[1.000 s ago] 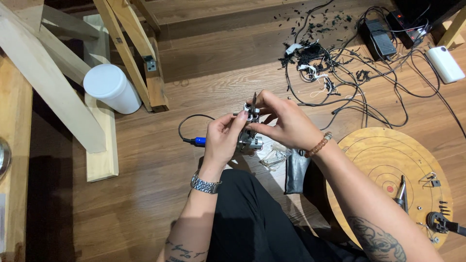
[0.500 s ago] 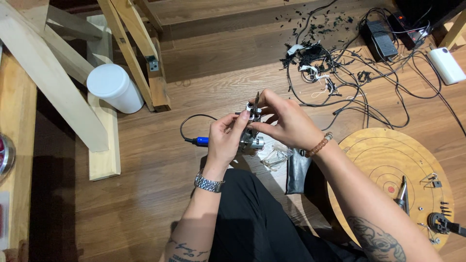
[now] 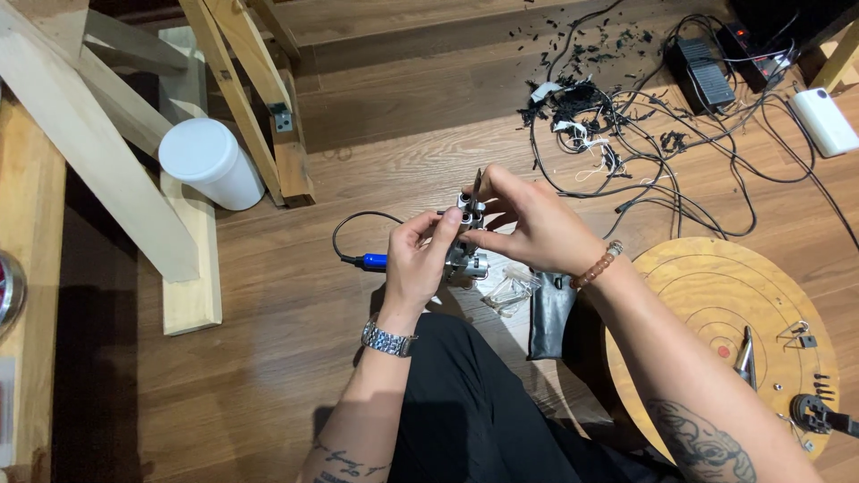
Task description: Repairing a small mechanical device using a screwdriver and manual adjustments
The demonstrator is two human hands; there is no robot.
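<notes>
Both hands meet above the wooden floor (image 3: pixel 358 134), pinching a small metal assembly (image 3: pixel 469 207) between them. The left hand (image 3: pixel 419 259) has its fingers closed on the lower part, the right hand (image 3: pixel 528 224) on the top, where a thin tool (image 3: pixel 476 182) sticks up. A blue-handled cable (image 3: pixel 369 260) trails left, and a white cylindrical container (image 3: pixel 208 163) stands well apart.

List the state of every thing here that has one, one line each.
Small grey metal part: held up in both hands.
Left hand: pinching the part.
Right hand: pinching the part.
White cylindrical container: upright on the floor.
Black cables: tangled, loose.
Pliers: lying on the round wooden board.
</notes>
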